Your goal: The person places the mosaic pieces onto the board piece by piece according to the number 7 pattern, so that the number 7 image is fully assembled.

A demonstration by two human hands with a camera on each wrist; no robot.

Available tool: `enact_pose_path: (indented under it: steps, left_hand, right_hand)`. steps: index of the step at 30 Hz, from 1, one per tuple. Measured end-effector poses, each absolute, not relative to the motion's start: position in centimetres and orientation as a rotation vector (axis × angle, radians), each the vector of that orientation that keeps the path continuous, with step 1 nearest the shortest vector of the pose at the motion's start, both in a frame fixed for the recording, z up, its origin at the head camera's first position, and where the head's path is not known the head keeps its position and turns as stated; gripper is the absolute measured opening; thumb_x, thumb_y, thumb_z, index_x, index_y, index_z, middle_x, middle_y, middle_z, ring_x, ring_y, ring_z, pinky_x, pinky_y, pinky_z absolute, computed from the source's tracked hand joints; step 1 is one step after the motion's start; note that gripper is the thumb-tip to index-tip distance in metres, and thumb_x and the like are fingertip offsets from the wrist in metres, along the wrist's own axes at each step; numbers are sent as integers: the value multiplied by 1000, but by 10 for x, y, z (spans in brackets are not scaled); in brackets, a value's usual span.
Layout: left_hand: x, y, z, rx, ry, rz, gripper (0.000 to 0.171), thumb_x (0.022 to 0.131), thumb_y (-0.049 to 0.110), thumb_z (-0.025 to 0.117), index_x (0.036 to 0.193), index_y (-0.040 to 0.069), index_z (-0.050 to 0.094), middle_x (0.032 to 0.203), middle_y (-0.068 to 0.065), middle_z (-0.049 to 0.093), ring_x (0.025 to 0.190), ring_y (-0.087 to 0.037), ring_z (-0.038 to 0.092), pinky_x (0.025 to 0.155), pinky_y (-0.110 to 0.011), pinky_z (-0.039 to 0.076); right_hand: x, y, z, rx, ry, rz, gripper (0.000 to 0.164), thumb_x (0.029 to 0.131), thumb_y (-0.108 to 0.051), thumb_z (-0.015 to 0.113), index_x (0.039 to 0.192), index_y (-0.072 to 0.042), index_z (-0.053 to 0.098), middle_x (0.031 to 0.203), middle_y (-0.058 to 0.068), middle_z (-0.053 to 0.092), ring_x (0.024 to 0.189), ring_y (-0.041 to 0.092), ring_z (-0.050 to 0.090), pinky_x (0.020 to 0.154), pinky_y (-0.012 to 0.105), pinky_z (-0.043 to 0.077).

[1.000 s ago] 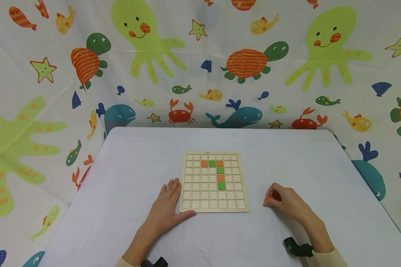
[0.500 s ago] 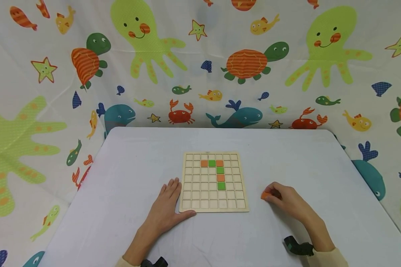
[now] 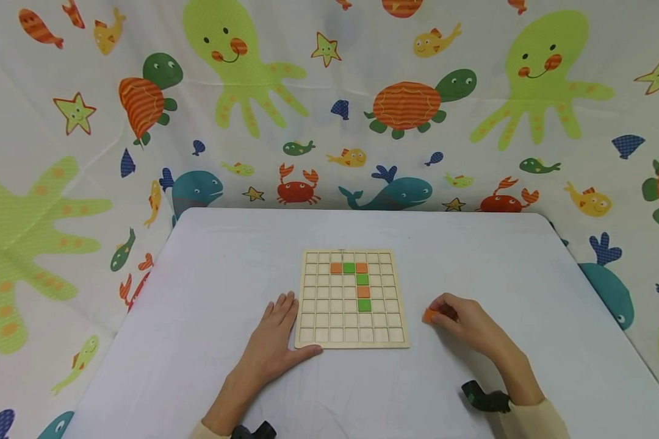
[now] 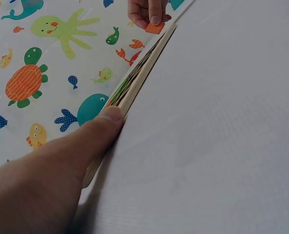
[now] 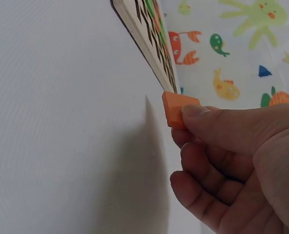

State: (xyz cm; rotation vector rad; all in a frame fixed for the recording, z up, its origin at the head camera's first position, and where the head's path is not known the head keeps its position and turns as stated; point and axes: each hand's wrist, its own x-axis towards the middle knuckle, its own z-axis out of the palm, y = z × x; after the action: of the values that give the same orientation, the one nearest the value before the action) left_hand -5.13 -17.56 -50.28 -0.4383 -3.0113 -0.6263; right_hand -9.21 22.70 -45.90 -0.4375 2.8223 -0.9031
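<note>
A square wooden grid board (image 3: 330, 319) lies on the white table, with orange and green square tiles set in some of its cells. My left hand (image 3: 271, 341) rests at the board's left side, fingers straight along the edge and thumb on the near left corner. In the left wrist view the thumb (image 4: 111, 114) lies against the board's edge. To the right of the board, my right hand (image 3: 464, 320) pinches an orange square tile (image 5: 175, 108) between thumb and fingers. The right wrist view shows this tile held above the tabletop, its shadow falling on the cloth.
The white table (image 3: 225, 256) reaches back to a curtain (image 3: 329, 110) printed with sea animals. Black wrist-worn devices sit on both wrists, the right one (image 3: 486, 397) near the sleeve.
My right hand has moved a little left and away from me, toward the board, carrying the orange tile, which now shows more at the fingertips. The left hand has stayed in place.
</note>
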Motion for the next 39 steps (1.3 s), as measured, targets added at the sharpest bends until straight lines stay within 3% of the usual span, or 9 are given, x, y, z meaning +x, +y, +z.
enact_pose_path:
  steps: [39]
  left_hand:
    - [-51,-177,-503,-435,-3014,-634,110,78,73,68,152,-3,38,163,-18,32,154,-33,25,127,-49,23]
  right_hand:
    - [-113,172,-453,-510,2711,-1018,13,93,-17,72,105,-12,68,92,-5,67,82,11,58,72,18,54]
